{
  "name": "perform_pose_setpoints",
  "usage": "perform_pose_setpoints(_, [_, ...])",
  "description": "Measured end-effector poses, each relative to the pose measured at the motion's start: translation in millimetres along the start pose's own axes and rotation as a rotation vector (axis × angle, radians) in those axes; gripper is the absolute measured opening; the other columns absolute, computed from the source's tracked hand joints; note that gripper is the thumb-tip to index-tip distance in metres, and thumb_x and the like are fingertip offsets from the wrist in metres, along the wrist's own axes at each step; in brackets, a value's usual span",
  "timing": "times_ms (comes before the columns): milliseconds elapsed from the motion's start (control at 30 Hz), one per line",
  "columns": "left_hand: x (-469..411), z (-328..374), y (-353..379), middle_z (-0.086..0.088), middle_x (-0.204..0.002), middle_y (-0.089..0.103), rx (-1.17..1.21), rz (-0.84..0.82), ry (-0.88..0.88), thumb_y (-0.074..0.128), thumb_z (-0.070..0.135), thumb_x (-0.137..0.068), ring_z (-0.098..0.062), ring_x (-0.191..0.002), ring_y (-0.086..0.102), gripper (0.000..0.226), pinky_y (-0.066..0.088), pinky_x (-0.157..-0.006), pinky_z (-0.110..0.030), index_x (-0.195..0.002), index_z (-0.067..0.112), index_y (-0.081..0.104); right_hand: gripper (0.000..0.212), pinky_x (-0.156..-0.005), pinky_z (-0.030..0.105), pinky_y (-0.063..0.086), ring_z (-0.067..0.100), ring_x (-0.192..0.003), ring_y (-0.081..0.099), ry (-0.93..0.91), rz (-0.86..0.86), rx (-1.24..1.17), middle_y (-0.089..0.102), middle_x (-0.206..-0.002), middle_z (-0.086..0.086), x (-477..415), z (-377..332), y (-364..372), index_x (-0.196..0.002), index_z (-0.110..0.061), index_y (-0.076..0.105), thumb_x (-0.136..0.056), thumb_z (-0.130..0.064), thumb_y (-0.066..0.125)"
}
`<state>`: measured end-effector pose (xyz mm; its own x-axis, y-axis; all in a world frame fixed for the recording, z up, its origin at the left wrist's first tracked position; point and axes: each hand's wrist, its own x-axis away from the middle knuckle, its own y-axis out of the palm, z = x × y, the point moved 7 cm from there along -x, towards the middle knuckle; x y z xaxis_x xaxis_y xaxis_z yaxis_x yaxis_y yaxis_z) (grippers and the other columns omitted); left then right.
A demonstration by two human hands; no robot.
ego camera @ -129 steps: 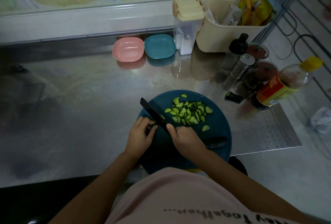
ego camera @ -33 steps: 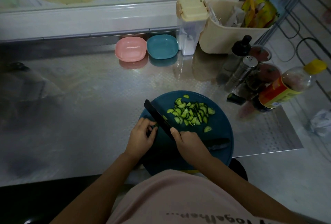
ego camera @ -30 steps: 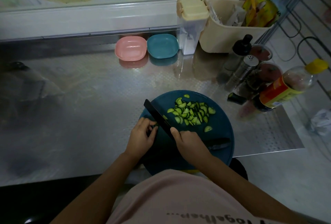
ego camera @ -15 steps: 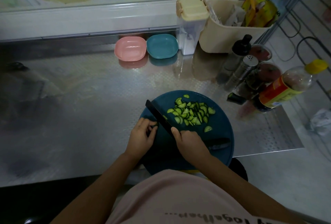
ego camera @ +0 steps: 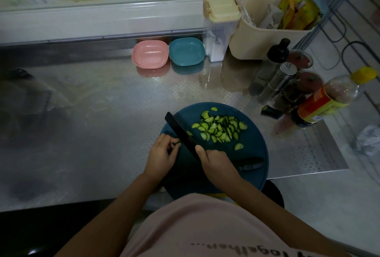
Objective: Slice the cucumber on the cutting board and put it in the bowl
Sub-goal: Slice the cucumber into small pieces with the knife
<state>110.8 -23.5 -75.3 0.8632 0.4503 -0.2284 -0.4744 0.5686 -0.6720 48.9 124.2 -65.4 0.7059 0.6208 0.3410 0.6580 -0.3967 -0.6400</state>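
Observation:
A round dark blue cutting board [ego camera: 255,150] lies on the steel counter in front of me. A pile of green half-moon cucumber slices [ego camera: 220,128] sits on its far part, with one loose slice [ego camera: 238,146] nearer me. My right hand [ego camera: 216,162] grips a black knife [ego camera: 180,131], the blade angled up and to the left. My left hand [ego camera: 162,154] pinches a small end piece of cucumber [ego camera: 177,143] just left of the blade. A pink bowl [ego camera: 150,54] and a teal bowl [ego camera: 186,51] stand at the back.
A dark knife sheath [ego camera: 249,163] lies on the board's right side. Right of the board stand a sauce bottle [ego camera: 327,100], shakers [ego camera: 277,82] and jars. A lidded container [ego camera: 220,26] and a beige bin [ego camera: 267,37] are behind them. The counter edge is at the right.
Hardly anything has moved. The knife blade has shifted slightly while my left hand keeps holding the small cucumber end beside it.

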Motion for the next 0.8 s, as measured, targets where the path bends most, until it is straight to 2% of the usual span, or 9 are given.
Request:
perform_pose_setpoints(133, [-0.2, -0.2, 0.2, -0.001, -0.075, 0.052, 0.005, 0.003, -0.010, 0.061, 0.011, -0.082, -0.004, -0.069, 0.044, 0.005, 0.034, -0.066, -0.006, -0.082, 0.007, 0.063, 0.056, -0.058, 0.032, 0.032, 0.025, -0.057, 0.047, 0.005, -0.018, 0.053, 0.044, -0.056, 0.006, -2.7, 4.0, 3.7, -0.058, -0.011, 0.039, -0.100, -0.046, 0.025])
perform_pose_setpoints(233, [0.0, -1.3, 1.1, 0.000, -0.075, 0.051, 0.007, 0.000, -0.013, 0.063, 0.009, -0.082, -0.003, -0.068, 0.044, 0.003, 0.034, -0.065, -0.005, -0.081, 0.006, 0.062, 0.056, -0.059, 0.033, 0.033, 0.020, -0.054, 0.043, -0.001, -0.034, 0.111, 0.044, -0.058, 0.003, -3.8, 2.9, 6.7, -0.067, -0.010, 0.045, -0.099, -0.049, 0.021])
perform_pose_setpoints(333, [0.9, -1.8, 1.8, -0.002, -0.077, 0.051, 0.000, -0.006, -0.004, 0.065, 0.005, -0.082, -0.003, -0.069, 0.044, 0.003, 0.034, -0.065, -0.006, -0.080, 0.005, 0.063, 0.056, -0.056, 0.033, 0.031, 0.019, -0.053, 0.040, 0.010, -0.026, 0.153, 0.042, -0.058, 0.003, -6.2, 1.1, 9.0, -0.062, -0.013, 0.041, -0.099, -0.049, 0.020])
perform_pose_setpoints(467, [0.8, -0.9, 1.5, -0.004, -0.077, 0.052, 0.003, -0.002, 0.005, 0.068, 0.001, -0.081, -0.003, -0.069, 0.045, 0.005, 0.035, -0.065, -0.005, -0.081, 0.004, 0.064, 0.071, -0.046, 0.027, 0.014, 0.010, -0.050, 0.028, 0.014, -0.044, 0.209, 0.034, -0.060, -0.002, -4.6, -2.9, 12.1, -0.078, -0.014, 0.047, -0.086, -0.061, -0.006])
perform_pose_setpoints(500, [1.0, -1.2, 1.2, -0.003, -0.077, 0.052, 0.009, 0.002, -0.001, 0.068, 0.001, -0.081, -0.003, -0.069, 0.045, 0.005, 0.036, -0.066, -0.005, -0.081, 0.004, 0.065, 0.069, -0.046, 0.027, 0.013, 0.010, -0.049, 0.028, 0.032, -0.036, 0.204, 0.034, -0.059, -0.002, -3.7, -0.7, 11.3, -0.078, -0.013, 0.045, -0.087, -0.060, -0.005])
perform_pose_setpoints(567, [1.5, -2.7, 1.4, -0.001, -0.077, 0.052, 0.021, 0.012, -0.016, 0.068, 0.003, -0.081, -0.003, -0.069, 0.046, 0.004, 0.036, -0.066, -0.005, -0.081, 0.004, 0.065, 0.056, -0.051, 0.029, 0.023, 0.013, -0.050, 0.033, 0.051, -0.016, 0.176, 0.037, -0.057, -0.001, -4.4, 5.5, 10.6, -0.067, -0.013, 0.041, -0.098, -0.051, 0.013])
perform_pose_setpoints(633, [1.9, -3.1, 1.8, -0.001, -0.076, 0.052, 0.027, 0.020, -0.024, 0.066, 0.009, -0.082, -0.003, -0.068, 0.046, 0.005, 0.036, -0.065, -0.006, -0.080, 0.005, 0.064, 0.053, -0.058, 0.032, 0.031, 0.018, -0.053, 0.038, 0.050, -0.007, 0.122, 0.039, -0.057, 0.001, -3.7, 7.7, 9.3, -0.060, -0.015, 0.038, -0.100, -0.046, 0.022])
perform_pose_setpoints(733, [0.3, -1.9, 1.0, -0.002, -0.075, 0.052, 0.032, 0.023, -0.031, 0.061, 0.014, -0.082, -0.003, -0.068, 0.045, 0.011, 0.036, -0.065, -0.007, -0.078, 0.005, 0.063, 0.049, -0.065, 0.031, 0.036, 0.018, -0.056, 0.040, 0.054, -0.059, 0.071, 0.042, -0.059, 0.000, 0.2, 3.9, 4.9, -0.061, -0.021, 0.036, -0.099, -0.048, 0.022])
perform_pose_setpoints(800, [-0.3, -2.4, 0.8, -0.004, -0.075, 0.053, 0.034, 0.021, -0.037, 0.061, 0.014, -0.083, -0.004, -0.069, 0.045, 0.013, 0.036, -0.064, -0.007, -0.077, 0.003, 0.064, 0.051, -0.067, 0.029, 0.037, 0.012, -0.055, 0.038, 0.092, -0.096, 0.041, 0.043, -0.061, 0.000, 2.6, 5.9, 4.2, -0.065, -0.015, 0.040, -0.098, -0.048, 0.020])
